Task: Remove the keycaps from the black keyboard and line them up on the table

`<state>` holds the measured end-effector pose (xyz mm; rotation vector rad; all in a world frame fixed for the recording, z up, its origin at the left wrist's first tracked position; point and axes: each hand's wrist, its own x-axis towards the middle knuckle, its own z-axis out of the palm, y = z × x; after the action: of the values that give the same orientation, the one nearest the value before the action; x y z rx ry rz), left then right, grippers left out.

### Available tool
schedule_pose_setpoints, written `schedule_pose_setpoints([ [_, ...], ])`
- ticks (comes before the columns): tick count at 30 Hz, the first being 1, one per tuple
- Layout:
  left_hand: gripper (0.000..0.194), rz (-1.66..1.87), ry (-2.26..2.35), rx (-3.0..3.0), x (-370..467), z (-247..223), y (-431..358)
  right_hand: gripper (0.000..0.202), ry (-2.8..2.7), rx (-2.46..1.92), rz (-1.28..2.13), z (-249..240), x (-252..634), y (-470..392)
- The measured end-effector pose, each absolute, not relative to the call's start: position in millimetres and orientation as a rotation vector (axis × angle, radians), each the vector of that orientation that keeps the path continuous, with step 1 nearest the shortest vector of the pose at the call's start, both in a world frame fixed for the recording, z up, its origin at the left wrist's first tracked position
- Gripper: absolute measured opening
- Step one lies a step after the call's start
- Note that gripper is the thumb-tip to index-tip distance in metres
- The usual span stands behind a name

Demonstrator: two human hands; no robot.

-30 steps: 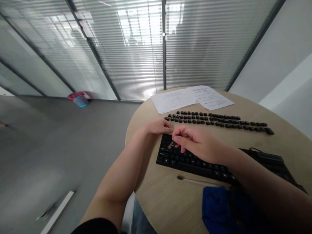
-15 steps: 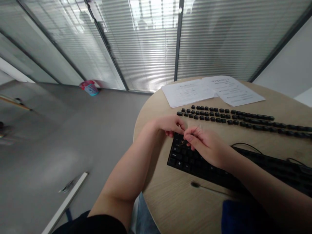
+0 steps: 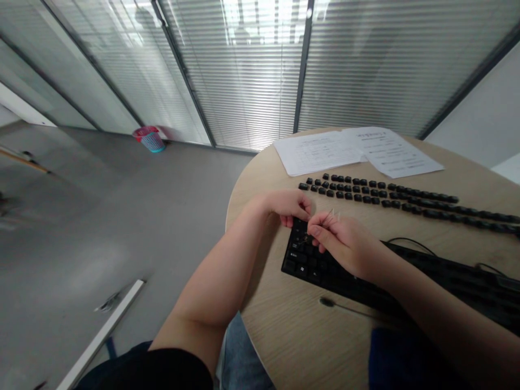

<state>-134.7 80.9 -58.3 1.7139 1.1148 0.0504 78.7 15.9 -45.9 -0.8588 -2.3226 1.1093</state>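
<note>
The right hand pinches a small thin tool above the black computer keyboard. Just beside it, the left hand curls at the keyboard's corner; whether it grips anything cannot be told. Loose black keycaps form rows beyond both hands.

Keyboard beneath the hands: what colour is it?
The keyboard is black, as the head view shows.
</note>
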Motion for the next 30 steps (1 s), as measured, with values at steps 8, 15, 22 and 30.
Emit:
schedule_pose_setpoints([
  [8, 0.006, 0.063, 1.107, 1.702, -133.9, -58.2, 80.7, 0.028, -2.418, -0.856, 1.094, -39.0, 72.2, 9.2],
  [15, 0.011, 0.060, 1.116, 1.694, -133.7, -59.7, 82.2, 0.019, -2.590, -0.828, 0.878, -29.5, 61.6, -2.9],
  [22, 0.015, 0.054, 1.112, 1.689, -134.5, -58.6, 82.1, 0.019, -2.559, -0.732, 0.926, -40.6, 68.1, -0.4],
  [30, 0.039, 0.040, 1.024, 1.660, -142.0, -51.9, 78.1, 0.025, -2.451, -0.591, 0.710, -59.1, 72.1, 0.2],
])
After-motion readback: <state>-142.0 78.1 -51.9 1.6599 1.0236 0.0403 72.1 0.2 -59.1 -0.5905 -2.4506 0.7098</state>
